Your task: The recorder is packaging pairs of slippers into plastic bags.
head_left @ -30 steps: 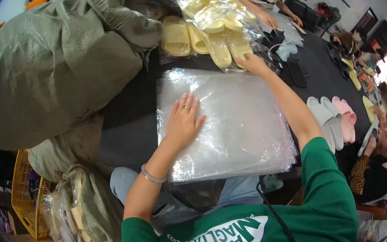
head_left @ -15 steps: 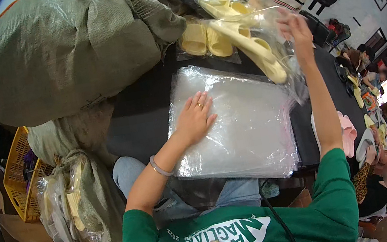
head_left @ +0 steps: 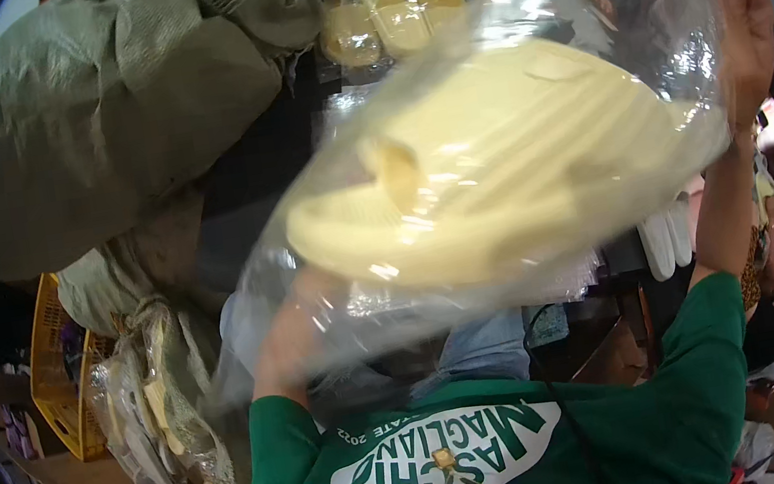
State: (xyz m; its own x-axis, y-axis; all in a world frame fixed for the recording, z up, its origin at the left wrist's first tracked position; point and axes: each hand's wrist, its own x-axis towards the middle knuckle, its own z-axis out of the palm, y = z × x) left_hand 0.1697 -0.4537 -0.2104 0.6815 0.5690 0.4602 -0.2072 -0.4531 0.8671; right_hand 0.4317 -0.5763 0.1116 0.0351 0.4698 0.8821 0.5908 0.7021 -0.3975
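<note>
A clear plastic bag [head_left: 346,299] with pale yellow slippers [head_left: 505,152] inside hangs up close, tilted and blurred by motion. My right hand [head_left: 744,18] is raised at the right with its fingers closed on the bag's upper edge. Through the plastic my left forearm [head_left: 292,333] shows dimly. My left hand itself is hidden behind the slippers, so its fingers do not show. Under the raised bag lies a stack of flat clear plastic bags [head_left: 570,279] on the dark tabletop, mostly covered from view.
A large grey-green woven sack [head_left: 115,123] fills the upper left. More bagged yellow slippers [head_left: 400,7] lie at the far edge. At the left stand a yellow plastic crate [head_left: 59,375] and an open sack of bagged slippers [head_left: 165,409]. White slippers [head_left: 667,238] sit at the right; other people work beyond.
My right hand has brought the bagged slippers from the far right of the table up close, over the stack. My left hand, flat on the stack before, is now hidden behind them.
</note>
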